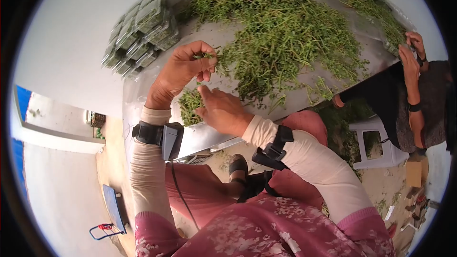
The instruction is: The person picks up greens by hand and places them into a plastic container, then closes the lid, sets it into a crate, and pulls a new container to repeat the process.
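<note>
A big heap of green herb sprigs (281, 24) covers a metal table (209, 135). My left hand (183, 71) is raised over the table's near side, its fingertips pinched on a few green sprigs (205, 56). My right hand (221, 110) rests just below it, fingers pointing up toward a small bunch of herbs (190, 104) lying by the table edge. Both wrists wear black strapped devices over cream sleeves.
Stacked clear plastic boxes of herbs (140, 31) stand at the table's far left end. Another person's hands (412, 54) work at the right end, beside a white plastic stool (376, 140). A scale (114, 209) sits on the floor at lower left.
</note>
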Available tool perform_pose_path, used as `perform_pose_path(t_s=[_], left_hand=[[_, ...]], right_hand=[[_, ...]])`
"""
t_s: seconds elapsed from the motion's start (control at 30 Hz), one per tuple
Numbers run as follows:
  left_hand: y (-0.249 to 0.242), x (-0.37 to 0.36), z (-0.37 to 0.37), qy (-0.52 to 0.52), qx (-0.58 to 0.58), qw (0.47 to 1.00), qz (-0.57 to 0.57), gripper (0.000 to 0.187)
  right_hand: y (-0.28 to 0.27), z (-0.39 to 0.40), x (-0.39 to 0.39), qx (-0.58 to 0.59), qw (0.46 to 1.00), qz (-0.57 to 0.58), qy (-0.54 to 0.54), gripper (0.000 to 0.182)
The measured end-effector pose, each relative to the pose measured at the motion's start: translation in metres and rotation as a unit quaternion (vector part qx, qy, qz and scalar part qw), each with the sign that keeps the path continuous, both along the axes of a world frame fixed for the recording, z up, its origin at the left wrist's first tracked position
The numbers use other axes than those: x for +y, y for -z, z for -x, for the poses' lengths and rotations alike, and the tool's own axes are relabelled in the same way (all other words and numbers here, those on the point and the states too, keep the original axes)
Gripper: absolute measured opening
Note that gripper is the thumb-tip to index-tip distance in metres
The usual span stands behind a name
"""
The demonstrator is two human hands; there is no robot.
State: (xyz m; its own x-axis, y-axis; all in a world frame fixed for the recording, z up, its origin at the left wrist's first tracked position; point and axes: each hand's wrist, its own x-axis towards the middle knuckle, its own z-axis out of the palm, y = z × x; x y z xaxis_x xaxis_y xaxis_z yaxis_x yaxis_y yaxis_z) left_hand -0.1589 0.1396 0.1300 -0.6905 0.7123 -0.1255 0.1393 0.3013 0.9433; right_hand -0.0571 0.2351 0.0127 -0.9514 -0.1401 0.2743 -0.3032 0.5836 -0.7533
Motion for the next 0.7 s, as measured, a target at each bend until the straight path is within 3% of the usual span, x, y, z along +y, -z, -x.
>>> perform_pose_path(t_s=[0.3,0.57,0.7], left_hand=[[-0.003,-0.067,-0.017,-0.094,0.092,0.991,-0.022,0.004],[0.017,-0.096,-0.046,-0.145,0.156,0.977,0.029,0.007],[0.04,-0.098,-0.055,-0.144,0.318,0.932,0.1,0.013]], right_hand=[[-0.003,0.007,0.004,0.01,1.0,0.009,-0.008,0.041],[-0.01,0.011,0.013,0.042,0.999,0.029,-0.015,0.031],[0.003,0.016,0.013,0.07,0.996,0.046,0.001,0.038]])
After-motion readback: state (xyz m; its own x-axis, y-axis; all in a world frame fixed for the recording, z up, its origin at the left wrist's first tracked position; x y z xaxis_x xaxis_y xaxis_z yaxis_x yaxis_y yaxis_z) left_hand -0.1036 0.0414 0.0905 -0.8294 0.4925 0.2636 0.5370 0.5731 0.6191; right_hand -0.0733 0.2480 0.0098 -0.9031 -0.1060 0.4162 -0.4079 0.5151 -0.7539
